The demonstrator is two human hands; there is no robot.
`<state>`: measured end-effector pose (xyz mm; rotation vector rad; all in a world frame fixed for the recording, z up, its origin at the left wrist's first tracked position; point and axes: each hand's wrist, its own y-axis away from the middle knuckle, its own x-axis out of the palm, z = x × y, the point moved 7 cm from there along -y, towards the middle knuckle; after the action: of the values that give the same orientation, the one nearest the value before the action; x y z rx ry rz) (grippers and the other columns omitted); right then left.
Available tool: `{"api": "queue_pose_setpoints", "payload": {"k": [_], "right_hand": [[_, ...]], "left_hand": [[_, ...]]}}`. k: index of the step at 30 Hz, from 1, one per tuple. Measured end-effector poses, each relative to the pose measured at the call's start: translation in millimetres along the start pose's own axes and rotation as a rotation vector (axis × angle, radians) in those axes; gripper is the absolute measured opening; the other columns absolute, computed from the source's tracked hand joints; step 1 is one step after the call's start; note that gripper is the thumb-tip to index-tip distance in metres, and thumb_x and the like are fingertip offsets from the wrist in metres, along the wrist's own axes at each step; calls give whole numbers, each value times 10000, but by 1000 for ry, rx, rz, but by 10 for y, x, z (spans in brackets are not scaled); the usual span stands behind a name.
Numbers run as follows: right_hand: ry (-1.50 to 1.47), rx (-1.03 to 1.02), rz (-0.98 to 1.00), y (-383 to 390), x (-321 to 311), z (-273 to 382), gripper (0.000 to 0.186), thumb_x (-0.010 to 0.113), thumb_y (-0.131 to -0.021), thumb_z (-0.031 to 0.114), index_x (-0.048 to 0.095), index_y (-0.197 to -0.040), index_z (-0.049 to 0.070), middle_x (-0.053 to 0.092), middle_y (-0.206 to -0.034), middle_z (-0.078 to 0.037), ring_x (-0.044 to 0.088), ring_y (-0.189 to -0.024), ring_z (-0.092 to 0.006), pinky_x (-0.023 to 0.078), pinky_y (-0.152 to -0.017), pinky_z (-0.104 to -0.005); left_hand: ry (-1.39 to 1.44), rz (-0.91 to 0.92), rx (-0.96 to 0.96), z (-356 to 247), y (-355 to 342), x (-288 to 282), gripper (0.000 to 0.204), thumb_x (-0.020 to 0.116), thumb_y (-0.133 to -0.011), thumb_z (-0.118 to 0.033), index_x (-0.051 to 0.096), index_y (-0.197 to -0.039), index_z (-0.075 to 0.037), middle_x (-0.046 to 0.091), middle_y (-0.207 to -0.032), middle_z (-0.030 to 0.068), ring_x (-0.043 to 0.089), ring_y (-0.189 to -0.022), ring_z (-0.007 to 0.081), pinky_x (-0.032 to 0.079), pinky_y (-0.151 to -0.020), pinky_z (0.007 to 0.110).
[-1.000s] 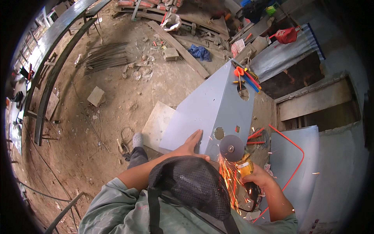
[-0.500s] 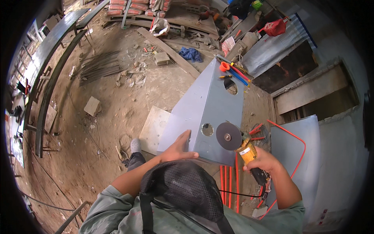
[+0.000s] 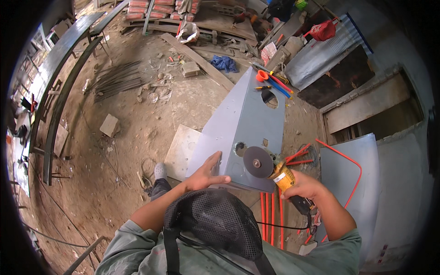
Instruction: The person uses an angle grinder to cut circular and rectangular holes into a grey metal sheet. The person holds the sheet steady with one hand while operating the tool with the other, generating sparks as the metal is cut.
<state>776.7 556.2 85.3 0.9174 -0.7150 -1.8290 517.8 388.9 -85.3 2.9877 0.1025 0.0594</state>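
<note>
A long grey metal box point(image 3: 256, 123) with cut holes in its right-hand face stretches away in front of me. My left hand point(image 3: 206, 177) lies open on its near end, fingers flat on the left face and thumb spread along the edge. In my right hand point(image 3: 302, 186) is a yellow angle grinder point(image 3: 283, 178), gripped round its body. Its dark cutting disc point(image 3: 256, 170) is over the near part of the holed face, just right of a ragged round hole. Whether the disc touches the metal, I cannot tell.
Pliers with orange handles point(image 3: 261, 76), a marker-like tool point(image 3: 262, 87) and blue and red tubes point(image 3: 279, 86) lie at the box's far end. Orange rods point(image 3: 273, 215) are on the floor below. A grey sheet point(image 3: 341, 169) leans right. A black cord point(image 3: 279, 225) trails from the grinder.
My right hand has carried the grinder left, so its disc covers more of the box's face. A small square hole now shows beyond the disc. My left hand stays nearly in place.
</note>
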Motion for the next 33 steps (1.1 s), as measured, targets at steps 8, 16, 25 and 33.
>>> {"api": "queue_pose_setpoints", "payload": {"k": [8,16,25,33], "right_hand": [[89,-44,-7,-95,-4,-28,703,933,-744,4,602,-1364,3,720,-1094,-55,733,-946,-166,602,-870,-341],[-20,-7,32,-60,47,-15,689,873,-776,-54,577,-1396,0,729,-1054,-76,753,-840,-173,619,-731,-360],[-48,-56,71,-162,18,-153,734,897,-769,-51,581,-1430,2,760,-1050,-90,756,-813,-194,625,-758,-367],[61,-63,10,-171,-36,-151,829,915,-756,-31,569,-1509,12,721,-1299,-56,686,-1164,-153,577,-1001,-344]], "left_hand": [[-5,-8,-13,-10,15,0,1356,847,-894,-663,156,-1741,138,161,-1810,384,159,-1715,480,185,-1402,519],[10,3,-3,3,0,4,1360,846,-896,-665,150,-1740,143,158,-1809,387,146,-1719,476,179,-1403,516],[7,-8,7,62,-20,14,1372,852,-884,-679,158,-1742,136,162,-1817,370,156,-1720,461,185,-1402,509],[35,-14,0,35,-2,16,1384,854,-868,-697,175,-1741,134,169,-1816,367,169,-1719,459,185,-1402,506]]}}
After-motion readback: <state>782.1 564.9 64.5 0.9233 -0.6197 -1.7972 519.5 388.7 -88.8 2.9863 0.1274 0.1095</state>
